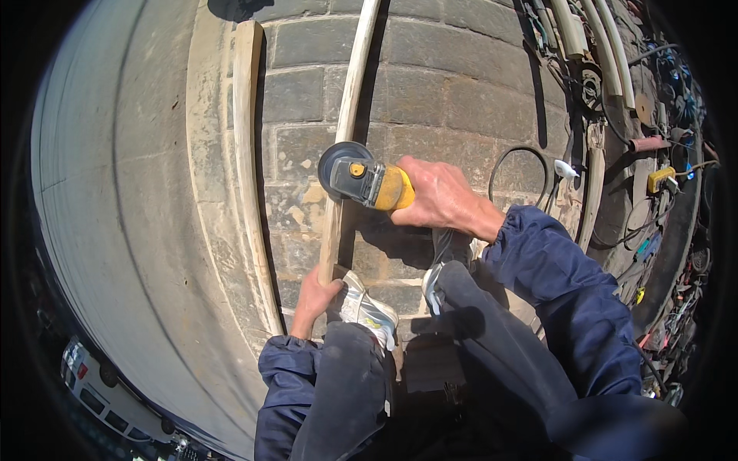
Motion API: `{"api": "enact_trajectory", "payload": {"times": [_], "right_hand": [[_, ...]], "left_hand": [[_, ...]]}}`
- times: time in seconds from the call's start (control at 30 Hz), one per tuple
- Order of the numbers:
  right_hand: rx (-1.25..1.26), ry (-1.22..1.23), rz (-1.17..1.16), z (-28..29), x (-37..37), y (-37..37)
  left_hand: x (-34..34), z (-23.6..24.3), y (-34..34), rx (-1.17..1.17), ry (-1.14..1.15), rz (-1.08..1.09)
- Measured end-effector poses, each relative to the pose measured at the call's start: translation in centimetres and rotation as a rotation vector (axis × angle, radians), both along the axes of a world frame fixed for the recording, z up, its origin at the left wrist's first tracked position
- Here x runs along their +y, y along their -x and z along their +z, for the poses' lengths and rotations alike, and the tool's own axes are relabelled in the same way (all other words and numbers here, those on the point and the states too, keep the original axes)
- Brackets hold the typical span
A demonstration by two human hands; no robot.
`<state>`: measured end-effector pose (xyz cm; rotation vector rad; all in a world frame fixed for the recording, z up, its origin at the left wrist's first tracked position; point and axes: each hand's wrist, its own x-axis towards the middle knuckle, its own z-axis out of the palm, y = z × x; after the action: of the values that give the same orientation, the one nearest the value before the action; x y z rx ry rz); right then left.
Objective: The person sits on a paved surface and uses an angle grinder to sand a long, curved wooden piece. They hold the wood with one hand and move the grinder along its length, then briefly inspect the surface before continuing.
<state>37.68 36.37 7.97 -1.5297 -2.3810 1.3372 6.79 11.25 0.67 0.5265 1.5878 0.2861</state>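
My right hand (446,196) is closed around the yellow body of an angle grinder (390,187), gripping it from the right, its black and yellow head pointing left. My left hand (314,298), nearer to me, grips the near end of a pale wooden pole (359,81); my thumb shows against the wood, and the other fingers are mostly hidden. From that grip the pole runs away to the far side, passing beneath the grinder's round, dark disc (329,163); I cannot tell whether disc and wood touch. The pole is long, slim and smooth-looking, with a rougher, streaky grain toward my left hand. Dark blue sleeves (550,261), wrinkled and gathered at the cuffs, cover my arms. Just beside my left hand is a light-coloured shoe (364,309). Below everything spreads paving (427,104) of worn, grey-brown rectangular blocks with pale joints. To the left lies a second wooden pole (247,146), slightly bent, and beyond it smooth grey concrete (150,161). On the right, a black cable (503,156) curls in a loop near scattered tools.
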Motion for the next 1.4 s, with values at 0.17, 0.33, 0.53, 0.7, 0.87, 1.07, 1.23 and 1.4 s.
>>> {"api": "enact_trajectory", "payload": {"times": [0.17, 0.33, 0.53, 0.7, 0.87, 1.07, 1.23, 1.4], "right_hand": [[-0.044, 0.023, -0.026, -0.9, 3.5, 0.5], [-0.05, 0.043, -0.387, -1.7, 13.8, -2.4], [-0.025, 0.006, -0.352, -0.8, 10.4, -2.9], [-0.037, 0.137, -0.064, 1.5, -2.3, -0.4], [0.028, 0.039, 0.184, 0.2, -8.6, 1.4], [-0.067, 0.075, -0.151, -0.3, 0.7, 0.8], [-0.01, 0.064, -0.344, -1.1, 4.7, -0.8], [0.012, 0.106, -0.095, 0.2, -4.0, 1.6]], "left_hand": [[-0.4, 0.1, 0.6, 0.033, 0.005, -0.016], [0.3, 0.0, -0.1, -0.014, -0.01, -0.026], [-0.6, 0.7, -0.3, 0.1, -0.087, -0.056], [-2.6, 0.1, 0.1, 0.127, -0.198, -0.11], [-1.7, 0.2, -0.4, 0.078, -0.278, -0.068], [-2.5, -0.9, 0.3, 0.079, -0.271, -0.066], [-0.8, -0.4, 0.4, 0.011, -0.08, 0.01], [-0.1, 0.0, 0.7, -0.127, -0.023, 0.111]]}}
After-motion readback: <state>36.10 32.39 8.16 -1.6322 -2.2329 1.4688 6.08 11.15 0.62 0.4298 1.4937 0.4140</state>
